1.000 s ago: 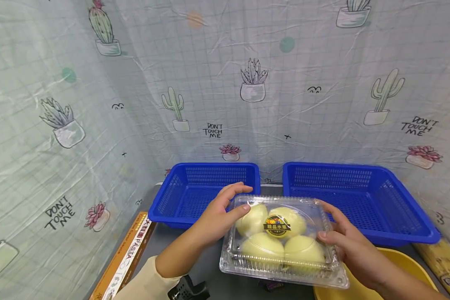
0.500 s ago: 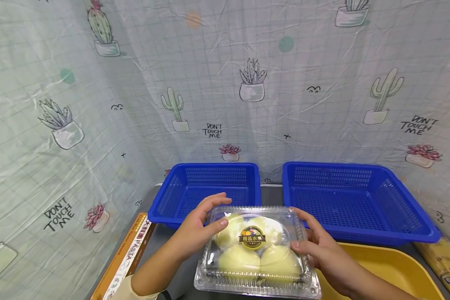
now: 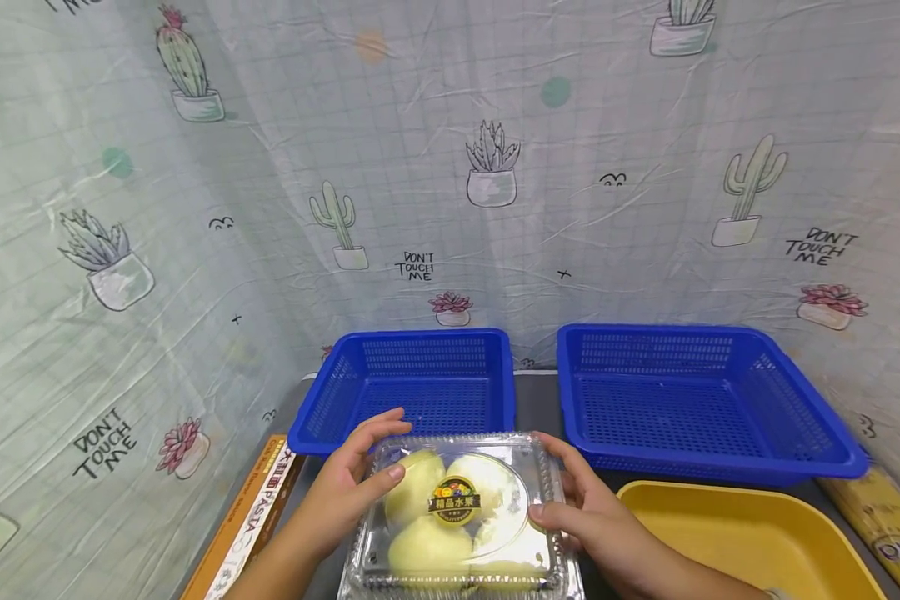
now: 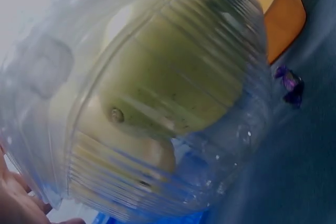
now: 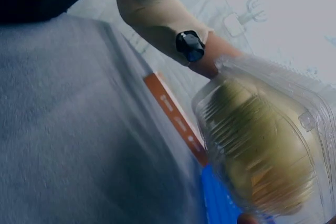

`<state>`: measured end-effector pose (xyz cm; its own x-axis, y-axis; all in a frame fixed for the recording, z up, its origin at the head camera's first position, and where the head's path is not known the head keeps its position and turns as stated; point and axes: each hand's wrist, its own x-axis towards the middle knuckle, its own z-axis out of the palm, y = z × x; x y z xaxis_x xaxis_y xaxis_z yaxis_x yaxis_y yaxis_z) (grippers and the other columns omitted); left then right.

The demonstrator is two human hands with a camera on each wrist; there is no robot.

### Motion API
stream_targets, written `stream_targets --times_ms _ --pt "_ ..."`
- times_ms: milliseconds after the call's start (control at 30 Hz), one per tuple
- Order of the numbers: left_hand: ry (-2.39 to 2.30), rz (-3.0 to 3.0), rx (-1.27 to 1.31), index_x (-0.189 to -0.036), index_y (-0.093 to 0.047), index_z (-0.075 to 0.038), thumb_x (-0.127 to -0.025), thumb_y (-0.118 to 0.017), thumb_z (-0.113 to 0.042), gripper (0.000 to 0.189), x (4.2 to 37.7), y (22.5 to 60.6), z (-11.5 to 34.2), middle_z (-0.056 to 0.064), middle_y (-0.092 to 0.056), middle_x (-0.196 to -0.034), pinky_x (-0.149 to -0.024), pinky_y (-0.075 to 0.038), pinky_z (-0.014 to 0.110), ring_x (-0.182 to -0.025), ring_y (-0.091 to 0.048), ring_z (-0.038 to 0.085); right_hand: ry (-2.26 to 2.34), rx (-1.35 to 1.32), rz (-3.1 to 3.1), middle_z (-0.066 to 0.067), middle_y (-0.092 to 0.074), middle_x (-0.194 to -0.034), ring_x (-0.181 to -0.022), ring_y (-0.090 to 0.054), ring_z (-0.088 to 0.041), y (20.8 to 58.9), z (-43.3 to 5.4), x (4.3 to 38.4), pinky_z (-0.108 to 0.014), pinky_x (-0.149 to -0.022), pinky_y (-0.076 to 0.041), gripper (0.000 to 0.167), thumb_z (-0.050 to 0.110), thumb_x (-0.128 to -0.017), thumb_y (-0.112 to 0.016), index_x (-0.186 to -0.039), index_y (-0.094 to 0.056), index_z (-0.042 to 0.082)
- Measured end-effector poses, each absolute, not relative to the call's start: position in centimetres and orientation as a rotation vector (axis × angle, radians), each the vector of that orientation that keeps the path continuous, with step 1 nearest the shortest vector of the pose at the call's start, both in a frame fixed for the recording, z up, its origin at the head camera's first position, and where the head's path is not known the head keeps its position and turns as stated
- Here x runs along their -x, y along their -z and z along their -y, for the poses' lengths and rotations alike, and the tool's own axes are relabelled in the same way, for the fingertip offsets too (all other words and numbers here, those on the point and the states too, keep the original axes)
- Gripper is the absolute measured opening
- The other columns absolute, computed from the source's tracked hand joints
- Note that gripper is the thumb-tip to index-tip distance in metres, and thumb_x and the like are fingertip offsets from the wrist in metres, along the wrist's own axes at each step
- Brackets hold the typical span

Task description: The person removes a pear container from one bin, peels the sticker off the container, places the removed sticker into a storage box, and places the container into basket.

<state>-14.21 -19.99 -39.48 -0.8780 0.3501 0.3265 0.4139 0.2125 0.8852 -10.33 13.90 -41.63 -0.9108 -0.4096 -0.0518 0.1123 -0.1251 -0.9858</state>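
Note:
In the head view, a clear plastic clamshell box (image 3: pixel 390 567) is at the bottom centre, held between both hands. Several round, pale yellow-green fruits (image 3: pixel 429 546) sit inside it, under a lid with a black and gold sticker (image 3: pixel 453 502). My left hand (image 3: pixel 345 492) grips the box's left side, thumb on the lid. On the right side my right hand (image 3: pixel 596 517) holds it, thumb also over the lid and the other fingers partly hidden. The left wrist view shows a fruit (image 4: pixel 178 77) close up through the ribbed wall, above the dark tabletop (image 4: pixel 294 166).
Two blue baskets (image 3: pixel 506 400) (image 3: pixel 802 400) stand at the back. A yellow tub (image 3: pixel 645 492) is front right, beside a yellow packet (image 3: pixel 881 517). A pasta box (image 3: pixel 258 508) lies left. A small purple wrapped item (image 4: pixel 291 83) rests on the table.
Both hands have carried the fruit box left and toward the person, lower in the head view. More of the yellow tub now shows. The head view has shifted slightly.

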Motion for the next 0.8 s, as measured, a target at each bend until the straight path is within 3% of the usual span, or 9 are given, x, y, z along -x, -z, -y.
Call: stream_targets --times_ms 67,300,633,800 --pt "1.793 2.404 0.747 -0.143 -0.062 -0.009 -0.103 -0.066 -0.004 0.041 14.0 39.6 20.6 0.01 -0.045 -0.163 -0.115 -0.031 0.017 -0.153 -0.037 0.033 2.109 0.329 -1.769 -0.024 -0.054 -0.129 -0.102 -0.062 -0.029 41.9 -13.2 10.3 -0.038 -0.074 -0.057 0.092 0.012 -0.099 -0.068 -0.17 -0.01 0.02" --pt "1.762 2.415 0.757 -0.143 -0.061 -0.008 -0.104 -0.064 -0.001 0.039 13.2 40.2 22.7 0.012 -0.045 -0.162 -0.112 -0.033 0.015 -0.149 -0.04 0.007 2.159 0.326 -1.636 -0.023 -0.052 -0.139 -0.111 -0.065 -0.028 43.3 -11.0 10.1 -0.047 -0.085 -0.061 0.094 0.009 -0.099 -0.066 -0.171 -0.005 0.017" --pt "1.721 2.503 0.739 -0.142 -0.061 -0.005 -0.105 -0.063 -0.002 0.036 12.9 40.6 26.0 0.006 -0.048 -0.162 -0.108 -0.041 0.019 -0.144 -0.045 0.002 2.21 0.393 -1.639 -0.018 -0.058 -0.133 -0.111 -0.065 -0.027 45.1 -7.9 9.8 -0.039 -0.085 -0.061 0.095 0.004 -0.094 -0.071 -0.168 -0.013 0.01" --pt "1.713 2.49 0.823 -0.144 -0.059 -0.006 -0.106 -0.059 0.003 0.039 12.4 41.3 27.3 0.006 -0.047 -0.162 -0.111 -0.039 0.017 -0.146 -0.045 0.006 2.217 0.421 -1.663 -0.02 -0.058 -0.135 -0.11 -0.066 -0.03 46.3 -6.9 9.6 -0.036 -0.087 -0.06 0.097 0.004 -0.091 -0.073 -0.167 -0.014 0.005"
